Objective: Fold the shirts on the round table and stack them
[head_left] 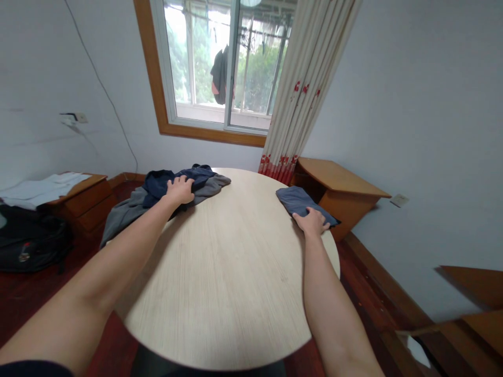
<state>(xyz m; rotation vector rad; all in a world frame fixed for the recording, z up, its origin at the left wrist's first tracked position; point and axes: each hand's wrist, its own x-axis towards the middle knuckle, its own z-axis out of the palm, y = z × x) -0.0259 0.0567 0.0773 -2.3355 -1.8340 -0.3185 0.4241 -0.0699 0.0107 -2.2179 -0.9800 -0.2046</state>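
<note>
Across the table (228, 272), open left hand (181, 191) covers clothes (157, 183), open right hand (313, 222) folded cloth (294, 201)

Daylight enters through the far window (220, 68), evenly illuminating the room. Shadows are soft. Focus is sharp; wide-angle distortion bends the frame edges.

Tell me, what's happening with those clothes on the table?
A person is reaching over a round table with both hands. The left hand lies flat on a loose pile of dark blue and grey clothes at the far left edge, where some of the grey hangs over the side. The right hand rests flat on a folded cloth, grey-blue, at the right edge. Neither hand has lifted anything.
</note>
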